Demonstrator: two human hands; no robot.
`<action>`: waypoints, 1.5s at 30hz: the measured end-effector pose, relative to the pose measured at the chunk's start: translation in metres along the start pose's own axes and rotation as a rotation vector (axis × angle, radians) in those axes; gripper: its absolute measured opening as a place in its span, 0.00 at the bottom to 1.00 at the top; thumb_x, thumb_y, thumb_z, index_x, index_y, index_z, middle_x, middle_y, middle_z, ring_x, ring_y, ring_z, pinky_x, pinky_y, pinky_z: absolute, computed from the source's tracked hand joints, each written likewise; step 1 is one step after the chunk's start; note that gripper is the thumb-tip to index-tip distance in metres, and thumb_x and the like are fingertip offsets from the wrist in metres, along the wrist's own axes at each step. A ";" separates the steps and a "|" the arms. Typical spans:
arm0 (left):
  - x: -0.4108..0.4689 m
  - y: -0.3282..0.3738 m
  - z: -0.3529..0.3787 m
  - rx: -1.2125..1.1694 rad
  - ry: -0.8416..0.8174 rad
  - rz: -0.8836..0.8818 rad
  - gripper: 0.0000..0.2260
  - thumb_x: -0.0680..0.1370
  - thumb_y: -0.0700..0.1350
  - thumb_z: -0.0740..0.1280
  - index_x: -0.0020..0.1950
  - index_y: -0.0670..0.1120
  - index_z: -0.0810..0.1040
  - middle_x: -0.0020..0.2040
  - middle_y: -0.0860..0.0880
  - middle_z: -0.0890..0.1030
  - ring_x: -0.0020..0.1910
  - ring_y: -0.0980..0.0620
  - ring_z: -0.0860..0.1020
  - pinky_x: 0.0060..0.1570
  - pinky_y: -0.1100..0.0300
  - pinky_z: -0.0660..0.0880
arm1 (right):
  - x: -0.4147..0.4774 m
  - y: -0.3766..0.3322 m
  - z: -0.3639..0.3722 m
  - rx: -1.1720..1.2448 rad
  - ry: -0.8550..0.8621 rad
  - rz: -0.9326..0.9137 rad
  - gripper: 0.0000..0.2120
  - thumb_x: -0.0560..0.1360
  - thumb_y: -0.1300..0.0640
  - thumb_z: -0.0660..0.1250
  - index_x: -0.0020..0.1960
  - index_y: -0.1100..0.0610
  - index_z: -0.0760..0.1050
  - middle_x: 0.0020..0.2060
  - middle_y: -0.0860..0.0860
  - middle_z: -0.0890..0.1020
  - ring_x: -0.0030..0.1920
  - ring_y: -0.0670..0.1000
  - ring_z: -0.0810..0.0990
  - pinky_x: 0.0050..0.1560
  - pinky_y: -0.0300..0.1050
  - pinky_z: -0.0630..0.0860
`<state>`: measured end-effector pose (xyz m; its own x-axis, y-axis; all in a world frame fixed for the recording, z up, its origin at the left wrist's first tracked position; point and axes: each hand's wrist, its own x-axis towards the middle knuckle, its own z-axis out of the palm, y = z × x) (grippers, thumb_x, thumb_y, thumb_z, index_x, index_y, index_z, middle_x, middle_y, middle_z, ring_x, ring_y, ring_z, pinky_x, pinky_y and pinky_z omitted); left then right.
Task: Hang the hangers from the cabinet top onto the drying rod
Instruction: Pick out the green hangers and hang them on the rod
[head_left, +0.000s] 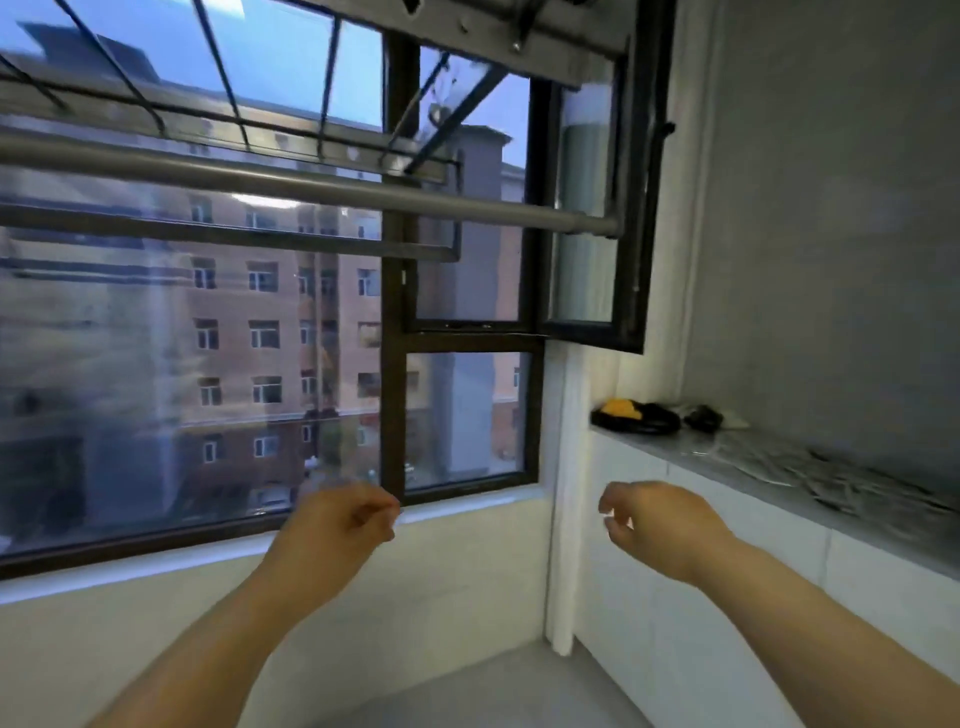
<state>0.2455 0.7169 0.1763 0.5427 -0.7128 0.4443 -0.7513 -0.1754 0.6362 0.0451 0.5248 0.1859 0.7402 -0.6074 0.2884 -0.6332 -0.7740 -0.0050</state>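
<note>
Both empty — left hand (332, 530), right hand (665, 525) — below drying rod (311, 189).

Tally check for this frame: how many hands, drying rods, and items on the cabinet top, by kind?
Hands: 2, left hand and right hand, both empty
Drying rod: 1
Black-and-yellow item: 1
Small dark item: 1
Hanger pile: 1, too blurred to count the hangers singly
Total: 6, taking the pile as one
</note>
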 end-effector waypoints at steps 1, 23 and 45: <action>0.009 0.009 0.024 -0.021 -0.041 0.010 0.14 0.78 0.43 0.61 0.35 0.58 0.70 0.34 0.60 0.75 0.36 0.62 0.73 0.37 0.71 0.66 | -0.008 0.025 0.007 0.003 -0.029 0.050 0.16 0.80 0.52 0.54 0.66 0.51 0.69 0.61 0.50 0.77 0.60 0.51 0.74 0.53 0.39 0.70; 0.228 0.151 0.530 -0.262 -0.641 0.043 0.14 0.80 0.41 0.56 0.37 0.54 0.71 0.36 0.55 0.76 0.43 0.51 0.76 0.44 0.63 0.67 | -0.013 0.435 0.119 0.040 -0.187 0.816 0.17 0.80 0.54 0.54 0.68 0.51 0.67 0.66 0.50 0.72 0.65 0.51 0.71 0.61 0.41 0.69; 0.356 0.248 0.739 -0.363 -0.521 -0.345 0.15 0.77 0.38 0.62 0.63 0.38 0.72 0.59 0.37 0.76 0.59 0.39 0.74 0.61 0.50 0.71 | 0.123 0.660 0.211 -0.024 -0.009 0.714 0.39 0.64 0.36 0.40 0.64 0.50 0.75 0.65 0.54 0.76 0.66 0.55 0.74 0.64 0.53 0.69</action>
<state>-0.0248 -0.0819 0.0261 0.4092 -0.9045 -0.1203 -0.3480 -0.2766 0.8958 -0.2348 -0.0984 0.0163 0.1448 -0.9659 0.2148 -0.9687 -0.1827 -0.1682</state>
